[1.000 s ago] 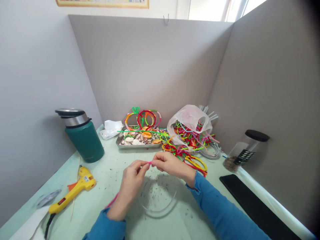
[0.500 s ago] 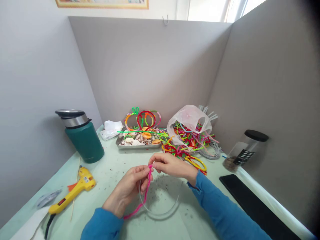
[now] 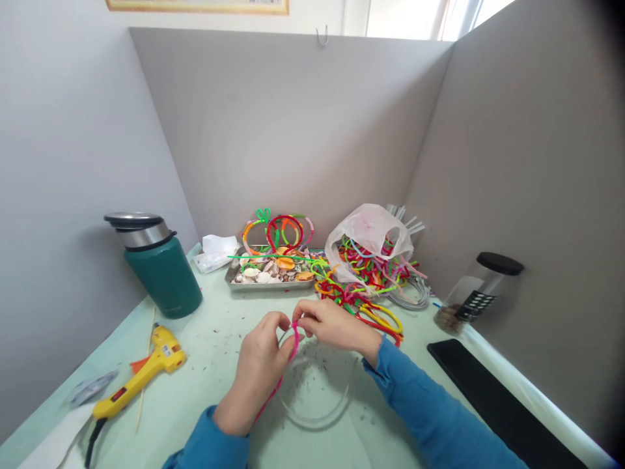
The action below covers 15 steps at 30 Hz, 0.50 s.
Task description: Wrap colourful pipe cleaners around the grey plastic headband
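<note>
A bright pink pipe cleaner (image 3: 295, 345) is wound at its top around one end of a thin, clear curved band (image 3: 317, 423), its tail running down behind my left wrist. The band hangs in an open U above the table. My right hand (image 3: 339, 329) pinches the wrapped end between thumb and fingertips. Closed beside it, my left hand (image 3: 261, 368) has its thumb against the pink strand just under the wrap. The back of that hand hides part of the strand and of the band.
A metal tray (image 3: 273, 286) of shells and colourful pipe-cleaner rings (image 3: 286, 234) stand at the back, near a plastic bag (image 3: 366, 231) spilling pipe cleaners. At left are a green bottle (image 3: 166, 277) and yellow glue gun (image 3: 141, 378); at right, a jar (image 3: 481, 296) and black slab (image 3: 488, 391).
My left hand has turned over, its back now up and its fingers nearer the wrapped end, covering more of the pink strand. The right hand keeps its pinch in nearly the same place.
</note>
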Each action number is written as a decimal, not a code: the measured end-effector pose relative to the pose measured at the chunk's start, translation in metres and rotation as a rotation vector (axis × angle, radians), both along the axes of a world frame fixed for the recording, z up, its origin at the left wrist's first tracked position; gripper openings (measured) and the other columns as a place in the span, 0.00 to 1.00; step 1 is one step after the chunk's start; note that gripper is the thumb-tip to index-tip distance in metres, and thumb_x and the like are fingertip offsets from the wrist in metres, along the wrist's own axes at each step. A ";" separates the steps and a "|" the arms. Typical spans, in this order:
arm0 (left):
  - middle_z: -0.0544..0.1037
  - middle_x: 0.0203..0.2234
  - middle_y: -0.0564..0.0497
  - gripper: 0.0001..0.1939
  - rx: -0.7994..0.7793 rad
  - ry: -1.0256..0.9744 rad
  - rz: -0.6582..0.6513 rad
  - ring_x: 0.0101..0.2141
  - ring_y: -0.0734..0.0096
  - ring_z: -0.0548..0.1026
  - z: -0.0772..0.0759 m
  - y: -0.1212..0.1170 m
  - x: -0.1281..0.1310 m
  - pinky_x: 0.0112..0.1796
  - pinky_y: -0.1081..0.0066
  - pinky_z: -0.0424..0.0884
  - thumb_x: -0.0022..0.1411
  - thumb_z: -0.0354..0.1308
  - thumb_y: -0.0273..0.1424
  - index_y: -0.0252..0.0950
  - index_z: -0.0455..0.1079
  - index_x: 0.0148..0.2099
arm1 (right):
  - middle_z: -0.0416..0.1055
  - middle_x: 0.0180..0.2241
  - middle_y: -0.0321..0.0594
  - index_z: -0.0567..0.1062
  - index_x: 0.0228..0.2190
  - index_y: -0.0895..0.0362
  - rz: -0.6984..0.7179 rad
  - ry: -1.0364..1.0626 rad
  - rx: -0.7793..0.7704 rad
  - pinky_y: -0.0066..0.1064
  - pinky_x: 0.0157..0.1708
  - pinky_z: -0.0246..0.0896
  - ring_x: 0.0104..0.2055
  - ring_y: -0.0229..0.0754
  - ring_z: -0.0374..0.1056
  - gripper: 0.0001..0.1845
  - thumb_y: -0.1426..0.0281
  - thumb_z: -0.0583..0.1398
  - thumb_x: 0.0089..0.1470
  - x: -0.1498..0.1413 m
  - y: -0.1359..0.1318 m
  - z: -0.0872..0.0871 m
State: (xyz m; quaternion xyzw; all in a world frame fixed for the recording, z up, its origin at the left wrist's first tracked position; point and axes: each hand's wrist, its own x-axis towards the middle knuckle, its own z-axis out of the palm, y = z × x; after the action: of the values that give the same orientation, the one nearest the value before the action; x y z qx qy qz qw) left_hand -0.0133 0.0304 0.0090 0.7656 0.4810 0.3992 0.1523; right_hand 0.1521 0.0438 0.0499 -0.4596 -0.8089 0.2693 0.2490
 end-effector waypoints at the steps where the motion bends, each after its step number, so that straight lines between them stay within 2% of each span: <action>1: 0.69 0.22 0.55 0.04 0.020 -0.018 -0.028 0.21 0.73 0.64 0.001 -0.001 0.000 0.25 0.74 0.56 0.52 0.54 0.28 0.38 0.66 0.33 | 0.66 0.23 0.33 0.72 0.29 0.58 -0.012 0.002 -0.006 0.22 0.25 0.48 0.25 0.33 0.58 0.09 0.78 0.52 0.49 0.000 0.001 -0.001; 5: 0.72 0.28 0.51 0.04 0.015 -0.081 -0.094 0.23 0.72 0.66 0.006 -0.002 -0.001 0.26 0.74 0.59 0.56 0.54 0.31 0.39 0.68 0.35 | 0.66 0.22 0.32 0.72 0.28 0.58 -0.019 0.012 0.005 0.22 0.25 0.47 0.25 0.33 0.58 0.09 0.78 0.52 0.49 0.002 0.003 -0.002; 10: 0.72 0.28 0.51 0.05 -0.021 -0.210 -0.070 0.29 0.70 0.68 0.012 0.001 -0.002 0.30 0.73 0.63 0.53 0.58 0.33 0.37 0.70 0.32 | 0.67 0.21 0.33 0.72 0.28 0.58 -0.009 -0.008 0.028 0.23 0.25 0.48 0.25 0.33 0.59 0.09 0.77 0.52 0.49 0.004 0.003 -0.001; 13: 0.73 0.27 0.51 0.08 -0.131 -0.340 -0.089 0.30 0.69 0.69 0.013 0.004 -0.004 0.33 0.73 0.64 0.54 0.57 0.36 0.36 0.71 0.30 | 0.68 0.23 0.35 0.73 0.28 0.58 -0.048 -0.046 0.079 0.23 0.26 0.49 0.26 0.34 0.61 0.09 0.77 0.53 0.48 0.006 0.005 -0.004; 15: 0.74 0.28 0.50 0.13 -0.248 -0.481 -0.048 0.32 0.68 0.70 0.011 0.008 -0.007 0.35 0.72 0.65 0.57 0.54 0.39 0.35 0.71 0.31 | 0.69 0.24 0.36 0.74 0.28 0.58 -0.078 -0.073 0.091 0.24 0.27 0.49 0.27 0.35 0.61 0.10 0.77 0.53 0.48 0.006 0.007 -0.006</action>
State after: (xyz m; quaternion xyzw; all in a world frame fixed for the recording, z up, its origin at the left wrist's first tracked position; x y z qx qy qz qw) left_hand -0.0200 0.0382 0.0204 0.6354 0.4578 0.5040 0.3643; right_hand 0.1585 0.0505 0.0436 -0.4885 -0.8104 0.2054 0.2500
